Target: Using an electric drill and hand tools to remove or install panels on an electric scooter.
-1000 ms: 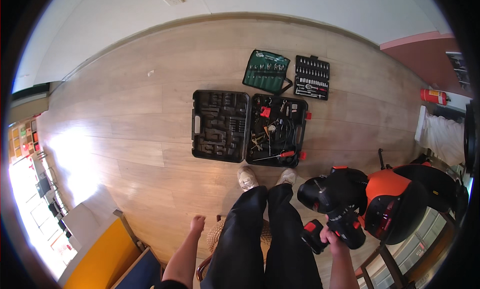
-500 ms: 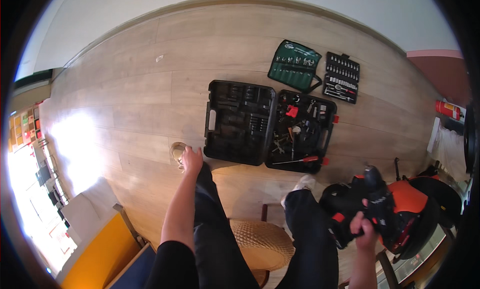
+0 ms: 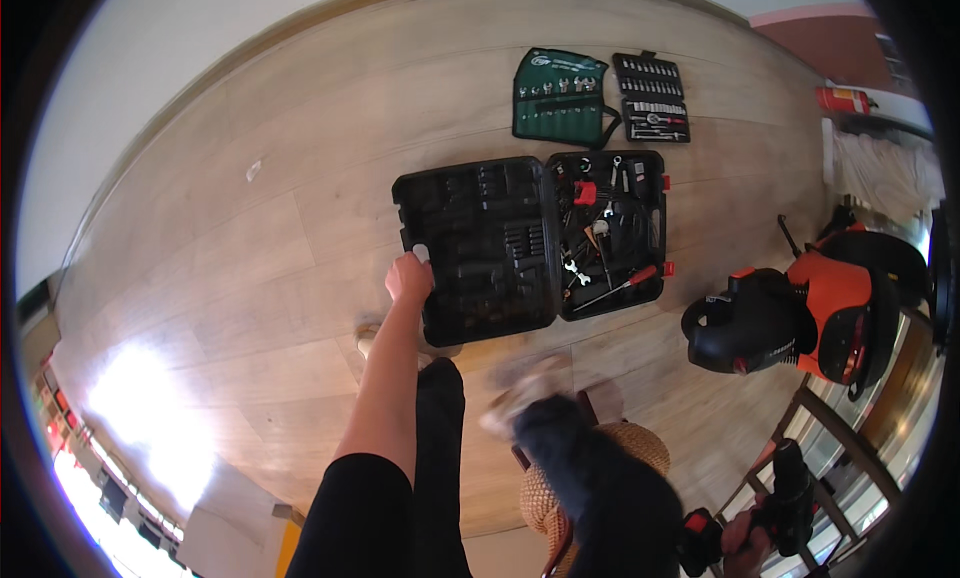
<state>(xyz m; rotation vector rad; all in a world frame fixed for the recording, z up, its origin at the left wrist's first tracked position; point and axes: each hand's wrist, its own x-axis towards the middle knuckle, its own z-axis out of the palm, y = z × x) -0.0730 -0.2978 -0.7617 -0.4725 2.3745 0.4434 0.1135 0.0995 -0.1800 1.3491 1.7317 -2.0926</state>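
My left hand (image 3: pixel 408 280) is closed round the handle at the left edge of an open black tool case (image 3: pixel 470 318). The case's left half has moulded hollows; I cannot tell whether that half is lifted off the floor. Its right half holds loose tools, among them a red-handled screwdriver (image 3: pixel 630 282), a small wrench (image 3: pixel 577 273) and a red piece (image 3: pixel 585 192). At the lower right my right hand (image 3: pixel 745 546) grips a black cordless drill (image 3: pixel 793 483) with red parts, held well away from the case.
Beyond the case lie a green wrench roll (image 3: pixel 560 96) and an open black socket set (image 3: pixel 652 98). To the right stands an orange and black wheeled machine (image 3: pixel 825 308). A woven stool (image 3: pixel 640 448) is by my legs. A red fire extinguisher (image 3: pixel 845 100) is at the far right.
My left hand has moved from beside the case onto its handle. My right hand has carried the drill toward the lower right. My right leg has swung left and is blurred.
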